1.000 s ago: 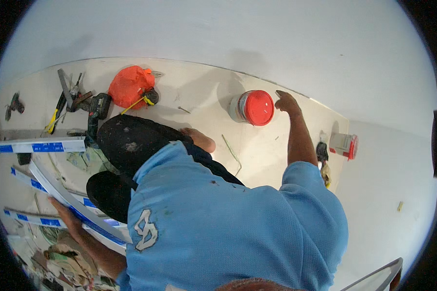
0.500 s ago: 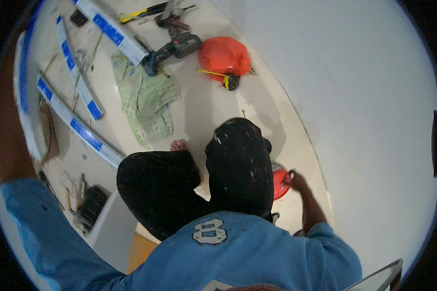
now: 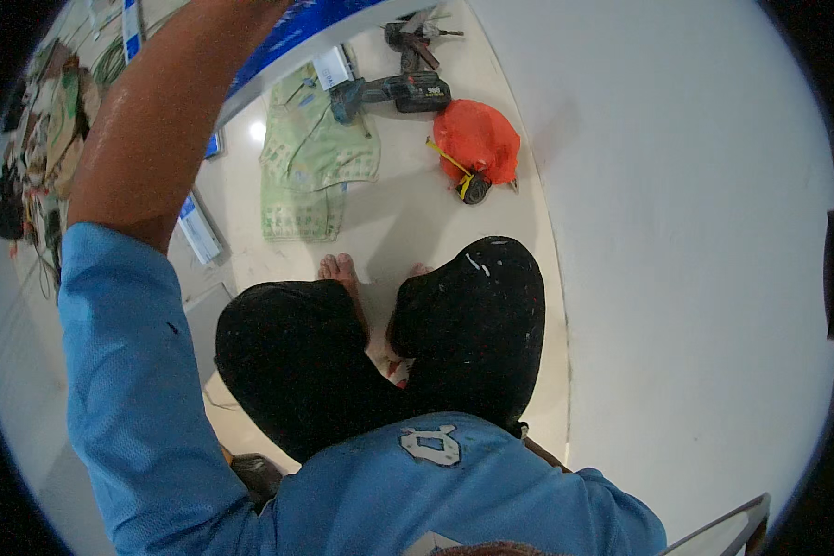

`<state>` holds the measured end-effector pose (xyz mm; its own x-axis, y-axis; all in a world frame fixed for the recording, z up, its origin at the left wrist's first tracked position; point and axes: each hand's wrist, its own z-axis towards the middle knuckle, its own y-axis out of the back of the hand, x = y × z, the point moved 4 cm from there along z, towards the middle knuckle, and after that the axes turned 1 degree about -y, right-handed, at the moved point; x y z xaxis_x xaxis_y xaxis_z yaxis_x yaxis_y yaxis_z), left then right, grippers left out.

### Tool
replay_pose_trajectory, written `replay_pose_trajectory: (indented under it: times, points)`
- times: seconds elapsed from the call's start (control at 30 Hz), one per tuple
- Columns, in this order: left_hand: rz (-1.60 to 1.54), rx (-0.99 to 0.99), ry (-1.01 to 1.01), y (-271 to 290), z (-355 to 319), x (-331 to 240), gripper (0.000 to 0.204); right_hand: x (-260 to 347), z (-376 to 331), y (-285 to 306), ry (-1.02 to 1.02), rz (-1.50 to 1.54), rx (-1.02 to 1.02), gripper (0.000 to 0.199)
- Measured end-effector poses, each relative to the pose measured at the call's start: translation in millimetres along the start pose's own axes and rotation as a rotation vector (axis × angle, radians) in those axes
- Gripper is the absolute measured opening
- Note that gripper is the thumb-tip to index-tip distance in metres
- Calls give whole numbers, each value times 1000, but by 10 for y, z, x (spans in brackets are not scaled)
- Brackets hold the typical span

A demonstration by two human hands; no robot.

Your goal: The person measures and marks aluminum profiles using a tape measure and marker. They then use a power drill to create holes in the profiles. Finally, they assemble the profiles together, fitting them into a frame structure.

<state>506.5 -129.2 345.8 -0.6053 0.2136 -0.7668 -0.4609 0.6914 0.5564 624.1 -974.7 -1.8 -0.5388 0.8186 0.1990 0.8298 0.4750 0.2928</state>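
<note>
My left forearm [image 3: 157, 120] is raised across the upper left, and the hand lies beyond the top edge. Right beside that forearm, a long white strip with blue film [image 3: 298, 35] slants across the top; the frame does not show whether the hand grips it. Of my right arm only a sliver [image 3: 547, 452] appears by my right hip, with the hand hidden behind my leg and body. On the floor ahead lie a teal and black cordless power tool [image 3: 422, 93], a green patterned cloth [image 3: 315, 171], a red plastic bag [image 3: 482, 139] and a yellow and black tape measure [image 3: 473, 188].
A pale wall [image 3: 695, 232] runs close along my right side. More blue and white strips [image 3: 197, 230] rest on the floor at left. Farther left is a heap of cloths and odds and ends [image 3: 46, 148]. A second tool [image 3: 421, 42] lies beyond the teal one.
My left arm has swung from the far left toward the top middle, the strip moving along with it. My right hand and the red round object it held have gone from view.
</note>
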Motion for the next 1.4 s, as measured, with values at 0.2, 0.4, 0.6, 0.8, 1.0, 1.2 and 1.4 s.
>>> replay_pose_trajectory:
  times: [0.2,0.4,0.6,0.8,1.0,1.2,1.4]
  points:
    - [248,-45,7,-195,-791,-299,90,444,585,1506,65,-325,-18,36]
    - [301,195,115,-551,-1547,-719,98,1728,1224,3350,307,-231,-488,36]
    - [390,66,-232,-1269,-2478,-865,73,2920,1274,3565,629,-54,-731,32]
    - [319,311,-20,-1712,-3132,-929,79,3533,1801,3189,681,-218,-820,68]
    - [407,198,-16,-2070,-3219,-546,80,3876,1998,3052,467,-450,-905,79]
    - [418,244,110,-2099,-3031,-358,79,3842,2324,3087,536,-461,-793,75]
    - [379,160,-30,-2018,-3001,-454,71,3562,1672,3351,742,-80,-672,73]
